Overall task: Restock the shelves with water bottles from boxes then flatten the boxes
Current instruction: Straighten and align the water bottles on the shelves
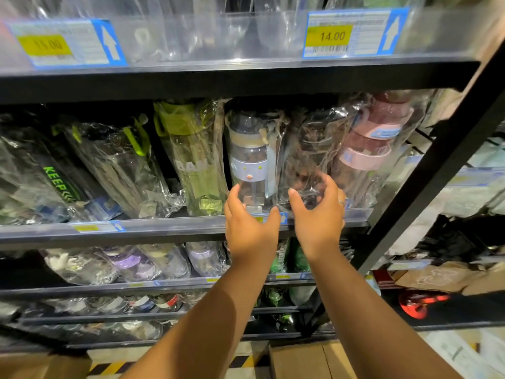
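On the middle shelf (164,228) stands a row of water bottles in clear plastic bags. My left hand (250,231) cups the base of a clear bottle with a grey band (248,162), fingers on its left side and thumb on its right. Beside it, my right hand (318,214) curls round the lower part of a dark bottle in a crinkled bag (303,154). Both bottles stand upright at the shelf's front lip. A brown cardboard box (300,361) sits on the floor below my arms.
A green bottle (196,160) stands left of my hands and pink-lidded bottles (374,138) to the right. Shelves above and below hold more bagged bottles. A black upright post (426,184) runs diagonally at right. More cardboard (41,365) lies at bottom left.
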